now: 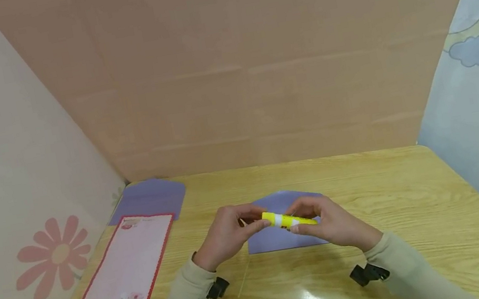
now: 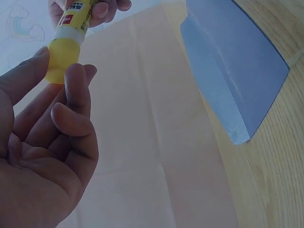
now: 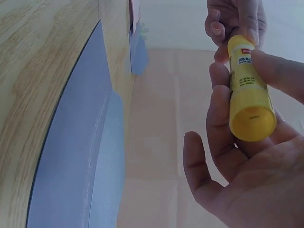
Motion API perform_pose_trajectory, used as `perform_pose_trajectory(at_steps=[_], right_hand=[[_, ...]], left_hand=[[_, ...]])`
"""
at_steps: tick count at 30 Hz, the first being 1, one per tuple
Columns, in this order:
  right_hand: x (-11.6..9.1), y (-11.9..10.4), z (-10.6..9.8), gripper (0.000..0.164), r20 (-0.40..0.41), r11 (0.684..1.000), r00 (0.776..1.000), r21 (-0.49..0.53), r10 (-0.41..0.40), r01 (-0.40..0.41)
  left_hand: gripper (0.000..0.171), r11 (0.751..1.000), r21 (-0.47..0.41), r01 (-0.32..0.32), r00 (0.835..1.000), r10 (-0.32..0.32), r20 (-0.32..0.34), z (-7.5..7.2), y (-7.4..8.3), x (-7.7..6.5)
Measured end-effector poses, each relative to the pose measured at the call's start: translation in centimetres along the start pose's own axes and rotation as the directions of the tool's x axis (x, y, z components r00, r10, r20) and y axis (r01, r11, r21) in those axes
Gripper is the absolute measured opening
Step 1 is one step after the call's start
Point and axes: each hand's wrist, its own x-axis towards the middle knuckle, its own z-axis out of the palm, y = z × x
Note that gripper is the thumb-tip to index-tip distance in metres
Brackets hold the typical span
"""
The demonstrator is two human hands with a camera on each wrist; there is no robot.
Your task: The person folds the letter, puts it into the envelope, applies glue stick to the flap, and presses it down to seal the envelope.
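A yellow glue stick (image 1: 286,219) with a white band is held between both hands above a purple envelope (image 1: 280,241). My left hand (image 1: 230,230) pinches the yellow cap end (image 2: 62,61) between thumb and fingers. My right hand (image 1: 323,217) grips the barrel, thumb on one side and fingers on the other; its round base (image 3: 252,124) faces the right wrist camera. The envelope lies on the table with its flap (image 2: 213,80) on the far side; the flap's lighter inner face shows in both wrist views. The cap sits against the white band.
At the left lies a red-bordered sheet of letter paper (image 1: 127,265), overlapping a second purple envelope (image 1: 149,200). A thin pale strip (image 1: 244,277) lies on the wooden table (image 1: 426,223) near the left wrist. Patterned walls stand left and right, with a brown backing (image 1: 243,63) behind.
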Motion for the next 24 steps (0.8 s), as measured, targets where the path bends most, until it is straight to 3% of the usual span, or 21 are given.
perform_pose_trajectory(at_steps=[5,15,24], right_hand=[[0.0,0.3,0.1,0.021,0.030,0.999,1.000,0.038,0.003,-0.004],[0.2,1.1,0.5,0.021,0.086,0.974,0.996,0.225,-0.027,0.006],[0.1,1.4,1.0,0.023,0.087,0.964,0.996,0.262,0.010,-0.032]], left_hand=[[0.020,1.000,-0.017,0.005,1.000,-0.005,0.016,0.1,-0.3,0.2],[0.023,0.975,-0.206,0.085,0.995,-0.072,0.069,0.4,-1.3,0.3],[0.024,0.965,-0.239,0.106,0.993,-0.091,0.074,0.9,-1.8,0.1]])
